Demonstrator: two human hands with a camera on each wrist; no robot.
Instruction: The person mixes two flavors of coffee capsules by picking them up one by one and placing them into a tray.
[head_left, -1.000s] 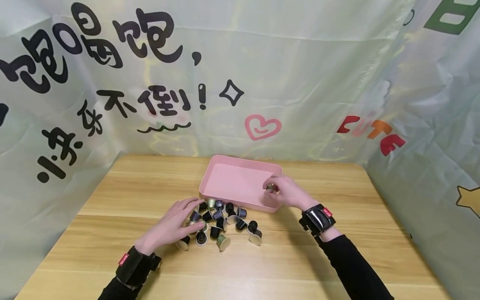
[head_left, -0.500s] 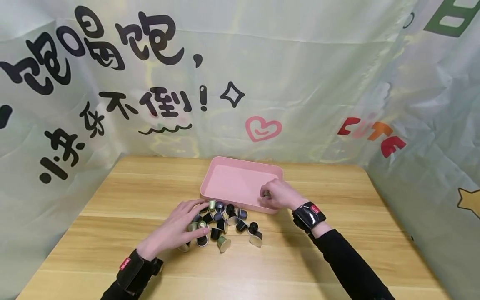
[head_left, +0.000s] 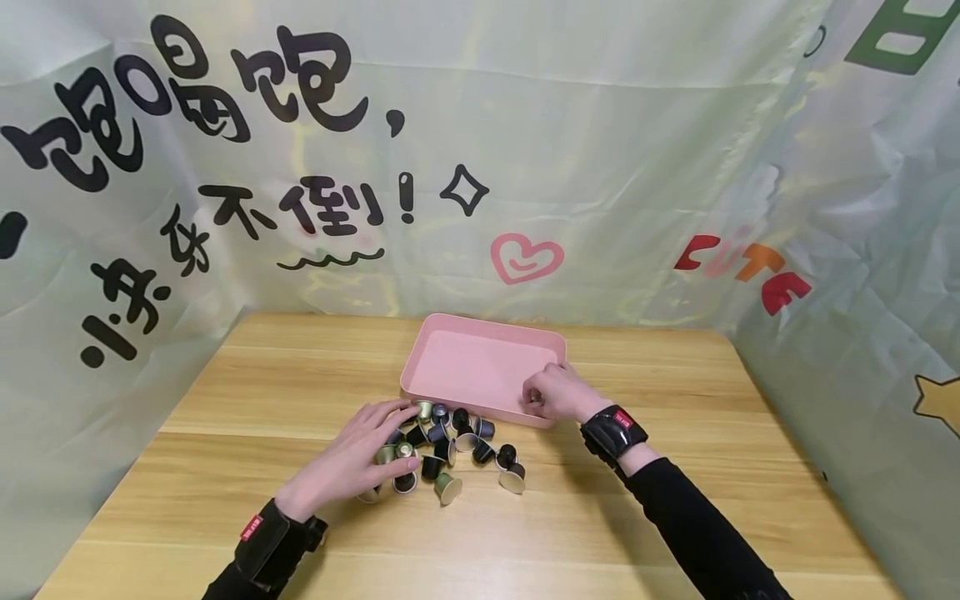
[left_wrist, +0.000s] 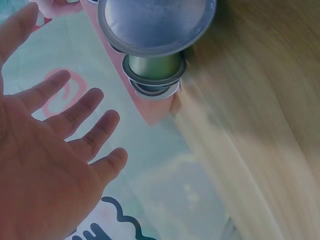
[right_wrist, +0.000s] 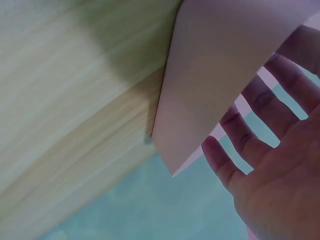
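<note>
Right hand (head_left: 558,393): positioned over the near right corner of the tray (head_left: 465,358), fingers curled down inside the wall. It appears to pinch one small dark pod (head_left: 536,398), of which only a sliver shows. Left hand (head_left: 345,450): fingers straight and spread at the left edge of the pod pile (head_left: 444,450), with nothing visibly held; contact with the pods cannot be confirmed.

The step in hand is judged to be setting the pinched pod down in the tray. Good practice: bring its base level with the tray floor, part finger and thumb fully, then lift straight up. Pods taper, so one released on its side would probably roll. Leaning on the near wall could shift the tray. The left hand should bear lightly, since pressure may scatter the pile.

The pile lies just near of the tray, pods upright, inverted and on their sides; a green pod (head_left: 447,488) lies at its near edge. All stand on the wooden tabletop (head_left: 315,350), with a printed cloth (head_left: 600,150) behind.

Limits of inspection: the right wrist view shows neither the pod nor all the fingertips, the tray wall intervening. The left hand covers several pods, preventing a count. In the left wrist view a silver lid (left_wrist: 157,22) is cut off above and cannot be matched to a particular pod.
</note>
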